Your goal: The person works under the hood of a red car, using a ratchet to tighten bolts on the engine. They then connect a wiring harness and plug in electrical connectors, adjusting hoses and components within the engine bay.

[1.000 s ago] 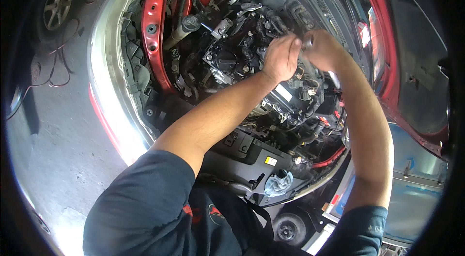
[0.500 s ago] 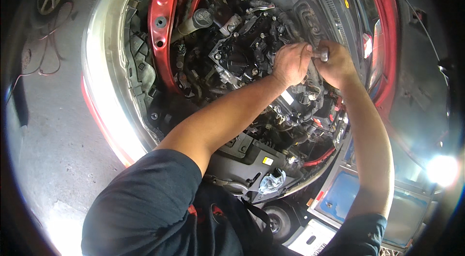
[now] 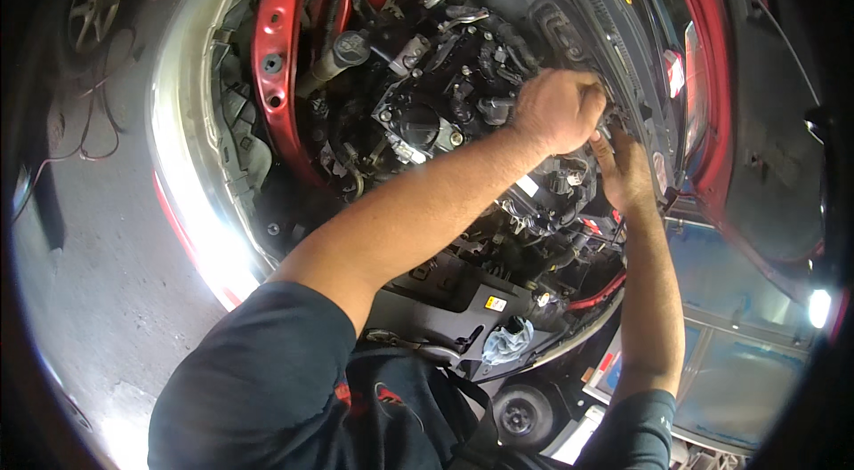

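Observation:
My left hand is closed high on the right side of the engine, beside the cowl panel. My right hand is just below and right of it, its fingers reaching up to a small metal piece, apparently a tool, between the two hands. Both hands seem to grip this piece, which my fingers partly hide; its shape is hard to make out. A light blue rag lies on the dark front cover below.
A red body rail and a headlamp border the engine bay on the left. The raised hood is at right, with a work light and a metal cart below. A wheel and thin hose are on the left.
My left hand has moved right and turned over the metal piece. My right hand has dropped lower, and its forearm has swung inward to the left.

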`<state>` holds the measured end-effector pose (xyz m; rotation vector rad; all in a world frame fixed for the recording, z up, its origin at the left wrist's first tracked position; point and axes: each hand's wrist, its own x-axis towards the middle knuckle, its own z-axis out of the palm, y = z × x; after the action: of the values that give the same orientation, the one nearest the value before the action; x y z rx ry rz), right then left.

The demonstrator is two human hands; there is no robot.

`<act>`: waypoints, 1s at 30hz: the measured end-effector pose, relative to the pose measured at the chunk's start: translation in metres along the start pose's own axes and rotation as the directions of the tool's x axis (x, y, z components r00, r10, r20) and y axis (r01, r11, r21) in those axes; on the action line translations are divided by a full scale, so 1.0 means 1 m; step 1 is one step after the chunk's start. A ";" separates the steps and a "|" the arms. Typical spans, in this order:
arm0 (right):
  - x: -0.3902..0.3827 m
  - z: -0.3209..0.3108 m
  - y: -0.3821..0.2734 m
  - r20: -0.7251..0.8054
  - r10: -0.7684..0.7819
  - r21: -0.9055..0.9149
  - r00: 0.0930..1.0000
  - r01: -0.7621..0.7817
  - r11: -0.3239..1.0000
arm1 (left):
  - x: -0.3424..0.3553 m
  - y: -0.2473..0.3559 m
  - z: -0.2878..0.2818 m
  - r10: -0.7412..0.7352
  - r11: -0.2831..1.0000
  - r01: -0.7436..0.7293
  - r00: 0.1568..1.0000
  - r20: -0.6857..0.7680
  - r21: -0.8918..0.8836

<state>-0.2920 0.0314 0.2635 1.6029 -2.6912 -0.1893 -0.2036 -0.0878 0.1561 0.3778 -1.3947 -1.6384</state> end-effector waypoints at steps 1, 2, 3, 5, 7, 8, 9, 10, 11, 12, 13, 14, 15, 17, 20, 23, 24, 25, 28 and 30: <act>-0.004 0.005 -0.001 -0.013 0.055 0.027 0.998 -0.054 0.998 | 0.001 0.001 -0.001 -0.032 0.999 0.033 0.999 0.038 -0.019; -0.008 0.007 -0.002 -0.013 0.074 0.017 0.997 -0.074 0.997 | 0.002 0.001 -0.002 -0.018 1.000 0.018 0.998 0.065 0.008; -0.011 0.009 -0.005 -0.001 0.095 0.039 0.995 -0.095 0.995 | 0.003 0.001 -0.003 0.006 1.000 -0.008 0.997 0.075 0.030; -0.016 0.008 -0.013 -0.031 0.118 0.068 0.993 -0.115 0.991 | 0.006 -0.001 -0.005 0.021 1.000 -0.020 0.994 0.108 -0.005; -0.021 0.007 -0.023 -0.034 0.185 0.056 0.982 -0.183 0.981 | 0.009 -0.004 -0.008 0.010 1.000 -0.013 0.987 0.157 0.018; -0.022 0.005 -0.027 0.010 0.217 0.075 0.976 -0.217 0.973 | 0.011 -0.005 -0.009 -0.004 1.000 0.005 0.981 0.191 -0.001; -0.023 0.004 -0.031 0.036 0.239 0.093 0.970 -0.242 0.966 | 0.013 -0.005 -0.011 0.002 1.000 0.003 0.976 0.218 -0.023; -0.025 0.004 -0.035 0.023 0.232 0.096 0.972 -0.234 0.968 | 0.014 -0.005 -0.012 0.017 0.999 -0.010 0.975 0.222 -0.034; -0.025 0.004 -0.037 -0.010 0.221 0.099 0.975 -0.219 0.971 | 0.014 -0.004 -0.013 0.032 0.999 -0.023 0.973 0.227 -0.045; -0.026 0.005 -0.039 -0.030 0.227 0.093 0.973 -0.223 0.970 | 0.015 -0.003 -0.013 0.049 0.998 -0.036 0.972 0.231 -0.058; -0.026 0.005 -0.040 -0.038 0.227 0.103 0.973 -0.222 0.970 | 0.016 -0.003 -0.014 0.032 0.999 -0.022 0.967 0.254 -0.043; -0.027 0.005 -0.040 -0.029 0.246 0.106 0.969 -0.242 0.964 | 0.016 -0.002 -0.015 0.014 1.000 -0.006 0.961 0.278 -0.029; -0.028 0.006 -0.040 -0.008 0.281 0.105 0.960 -0.279 0.955 | 0.016 -0.002 -0.015 -0.005 1.000 0.010 0.953 0.303 -0.014; -0.029 0.006 -0.042 0.018 0.285 0.129 0.958 -0.285 0.950 | 0.018 -0.003 -0.016 -0.047 0.996 0.022 0.954 0.298 0.084; -0.032 0.006 -0.046 0.009 0.293 0.129 0.956 -0.292 0.948 | 0.022 -0.009 -0.020 0.092 0.994 -0.104 0.944 0.318 0.021; -0.032 0.004 -0.046 0.060 0.311 0.200 0.949 -0.317 0.927 | 0.028 -0.011 -0.022 0.212 0.969 -0.244 0.905 0.369 0.042; -0.031 0.003 -0.043 0.054 0.287 0.204 0.956 -0.292 0.935 | 0.028 -0.010 -0.023 0.149 0.989 -0.142 0.919 0.365 -0.045; -0.033 0.002 -0.037 0.099 0.256 0.273 0.962 -0.274 0.922 | 0.026 -0.008 -0.023 0.026 0.992 0.023 0.920 0.392 -0.120; -0.048 0.005 -0.018 0.113 0.099 0.442 0.989 -0.140 0.886 | 0.008 -0.001 -0.021 0.095 0.994 -0.110 0.918 0.384 0.016; -0.075 0.018 -0.012 0.015 0.067 0.635 0.998 -0.061 0.770 | -0.010 0.004 -0.022 0.047 0.992 -0.091 0.913 0.404 0.090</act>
<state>-0.2470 0.0933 0.2487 1.5927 -2.9734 0.8262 -0.1808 -0.0934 0.1495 0.0465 -1.7854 -1.6458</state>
